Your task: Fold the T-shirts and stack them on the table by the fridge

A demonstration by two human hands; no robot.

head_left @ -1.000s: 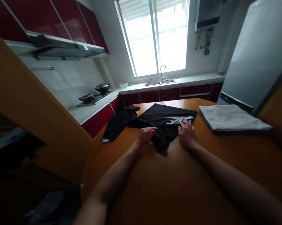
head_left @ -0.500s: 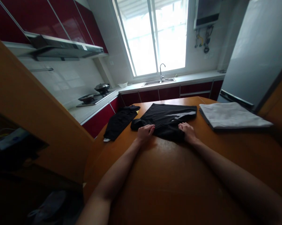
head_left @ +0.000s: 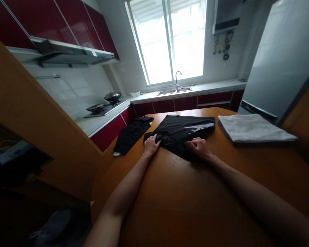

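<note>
A black garment with a white print lies partly folded on the wooden table, its exact kind hard to tell. My left hand rests on the near left part of its cloth, fingers stretched out and slightly apart. At the near right edge, my right hand is closed with thumb and fingers bent together on the same cloth. Left of my hands lies a second black garment, with small white and yellow bits at its edges. Folded light grey cloth with a dark underside sits to the right.
The brown wooden table has rounded edges. Beyond it are a counter with a sink and faucet, and a stove with pans at left. A refrigerator stands at right; a wooden panel rises close on the left.
My left hand has moved slightly left and its fingers have spread on the cloth. My right hand has shifted left along the near edge, and the cloth there has shifted nearer me.
</note>
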